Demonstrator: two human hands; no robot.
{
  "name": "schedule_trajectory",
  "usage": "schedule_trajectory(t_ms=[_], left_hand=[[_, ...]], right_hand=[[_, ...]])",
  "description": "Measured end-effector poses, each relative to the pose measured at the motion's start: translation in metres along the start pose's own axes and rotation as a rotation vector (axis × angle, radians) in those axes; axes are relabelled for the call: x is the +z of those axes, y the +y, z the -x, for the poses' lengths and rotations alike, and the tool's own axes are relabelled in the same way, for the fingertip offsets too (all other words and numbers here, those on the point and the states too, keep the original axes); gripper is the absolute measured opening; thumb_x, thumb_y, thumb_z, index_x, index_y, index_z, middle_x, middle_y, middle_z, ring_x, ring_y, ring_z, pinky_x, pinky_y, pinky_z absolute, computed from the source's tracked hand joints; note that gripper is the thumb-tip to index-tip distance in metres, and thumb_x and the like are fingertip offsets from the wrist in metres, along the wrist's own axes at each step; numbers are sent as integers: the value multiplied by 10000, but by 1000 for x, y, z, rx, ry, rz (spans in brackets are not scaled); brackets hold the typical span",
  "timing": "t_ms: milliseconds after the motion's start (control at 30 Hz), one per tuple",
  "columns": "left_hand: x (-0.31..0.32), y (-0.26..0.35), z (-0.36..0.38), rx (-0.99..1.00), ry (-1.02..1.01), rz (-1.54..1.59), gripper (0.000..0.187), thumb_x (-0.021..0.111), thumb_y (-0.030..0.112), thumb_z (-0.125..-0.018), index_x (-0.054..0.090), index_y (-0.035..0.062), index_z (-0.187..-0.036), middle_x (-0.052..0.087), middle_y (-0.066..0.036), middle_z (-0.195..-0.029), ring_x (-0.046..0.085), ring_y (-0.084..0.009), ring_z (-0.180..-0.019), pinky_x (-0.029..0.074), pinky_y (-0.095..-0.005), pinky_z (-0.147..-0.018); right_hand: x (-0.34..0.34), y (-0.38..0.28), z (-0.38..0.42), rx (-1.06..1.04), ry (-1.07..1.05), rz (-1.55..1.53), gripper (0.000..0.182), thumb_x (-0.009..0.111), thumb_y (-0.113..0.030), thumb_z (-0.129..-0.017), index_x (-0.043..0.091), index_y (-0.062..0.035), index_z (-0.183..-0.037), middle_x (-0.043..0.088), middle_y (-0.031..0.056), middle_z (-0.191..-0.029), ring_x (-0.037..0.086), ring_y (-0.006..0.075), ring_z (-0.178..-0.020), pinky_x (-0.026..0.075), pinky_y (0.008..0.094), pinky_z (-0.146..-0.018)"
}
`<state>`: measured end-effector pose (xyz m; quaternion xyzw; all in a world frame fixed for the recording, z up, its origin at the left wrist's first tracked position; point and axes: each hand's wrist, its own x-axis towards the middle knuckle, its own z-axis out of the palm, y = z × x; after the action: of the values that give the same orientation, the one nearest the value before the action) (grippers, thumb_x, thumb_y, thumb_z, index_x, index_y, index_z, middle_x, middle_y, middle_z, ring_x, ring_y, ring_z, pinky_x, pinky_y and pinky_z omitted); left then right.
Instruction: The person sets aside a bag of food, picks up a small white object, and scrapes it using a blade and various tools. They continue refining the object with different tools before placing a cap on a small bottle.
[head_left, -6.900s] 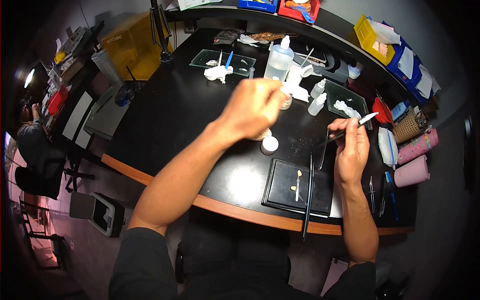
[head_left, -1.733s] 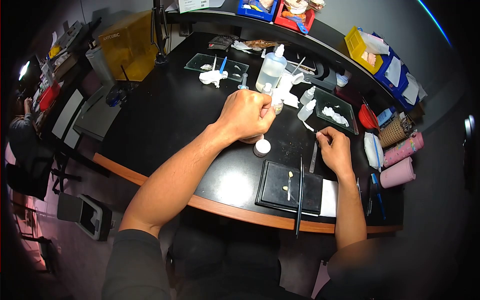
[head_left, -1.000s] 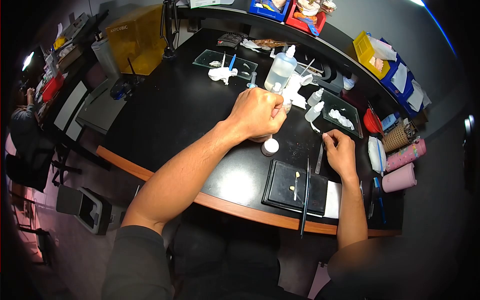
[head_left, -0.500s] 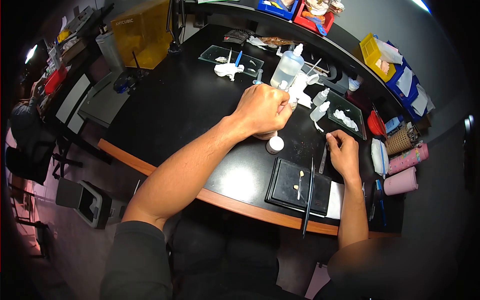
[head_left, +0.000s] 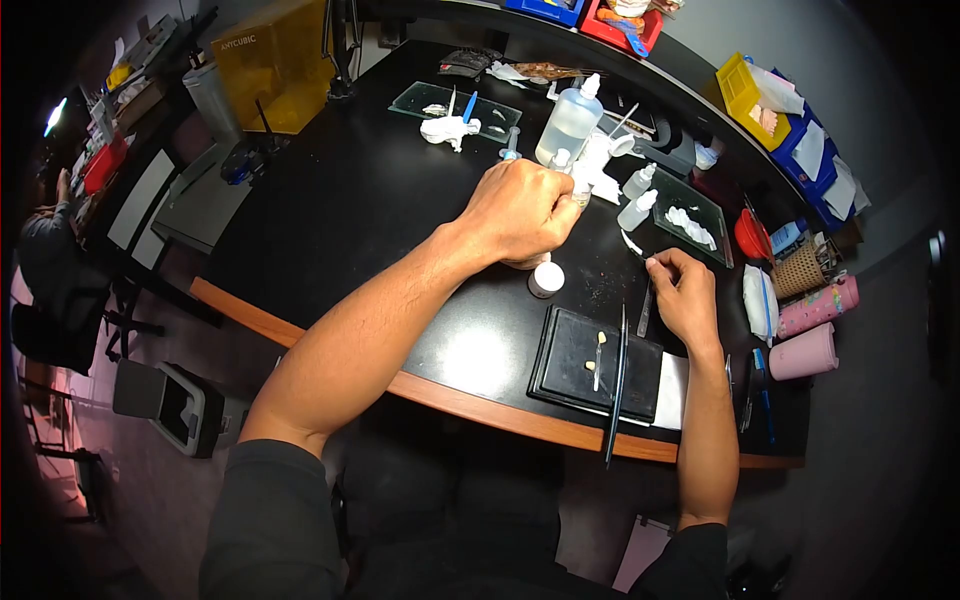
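My left hand (head_left: 522,212) is closed in a fist over the middle of the bench; whatever it grips is hidden beneath the fingers. A small white-lidded jar (head_left: 546,280) stands just below that hand, and part of another round container shows under the wrist. My right hand (head_left: 686,297) pinches a thin spatula-like tool (head_left: 645,312), with its flat metal end pointing down; a white tip shows beyond the fingers. Near it lies a black flat case (head_left: 570,375) bearing two small tooth-coloured pieces (head_left: 602,338) on a clear stick, with dark tweezers (head_left: 618,385) across it.
A large clear bottle (head_left: 570,125) and two small dropper bottles (head_left: 637,210) stand beyond my hands. Glass plates (head_left: 410,100) lie farther back, one with crumpled white tissue (head_left: 450,131). On the right are a pink cup (head_left: 803,352) and a red bowl (head_left: 752,235).
The view has shifted slightly, moving the bench items a little up and left. Both hands keep nearly the same pose and place.
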<state>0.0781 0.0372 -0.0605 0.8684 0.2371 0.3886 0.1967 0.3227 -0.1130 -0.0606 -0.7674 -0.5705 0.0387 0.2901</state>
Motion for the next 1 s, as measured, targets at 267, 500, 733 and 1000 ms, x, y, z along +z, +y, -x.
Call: schedule_trajectory(t_ms=[267, 500, 733, 1000], left_hand=[[6, -19, 0, -75, 57, 0, 251, 643, 216, -838, 719, -18, -789, 678, -201, -681, 699, -366, -655, 552, -447, -667], [2, -12, -1, -42, 113, 38, 245, 650, 212, -819, 721, -18, -772, 679, -191, -668, 703, -343, -637, 555, -425, -651], [3, -13, -1, -24, 113, 38, 232, 652, 206, -816, 712, -11, -760, 672, -177, -657, 696, -326, -620, 546, -412, -636], [1, -11, -1, -17, 100, 0, 224, 654, 204, -797, 681, -4, -719, 636, -196, -636, 673, -356, -604, 520, -428, -601]], right_hand=[[-1, 9, -4, -11, 87, -17, 199, 706, -166, -963, 736, 31, -958, 641, 115, -676, 598, 192, -612, 483, 353, -641], [1, 7, -2, 12, 14, 13, 196, 719, -166, -949, 736, 29, -949, 612, 100, -634, 560, 174, -568, 456, 348, -602], [3, 10, -3, 0, -3, 16, 193, 719, -167, -946, 736, 25, -961, 604, 99, -629, 560, 186, -564, 454, 353, -601], [1, 3, -1, 1, -26, 47, 203, 724, -183, -941, 738, 18, -968, 651, 139, -694, 629, 243, -630, 486, 376, -649]])
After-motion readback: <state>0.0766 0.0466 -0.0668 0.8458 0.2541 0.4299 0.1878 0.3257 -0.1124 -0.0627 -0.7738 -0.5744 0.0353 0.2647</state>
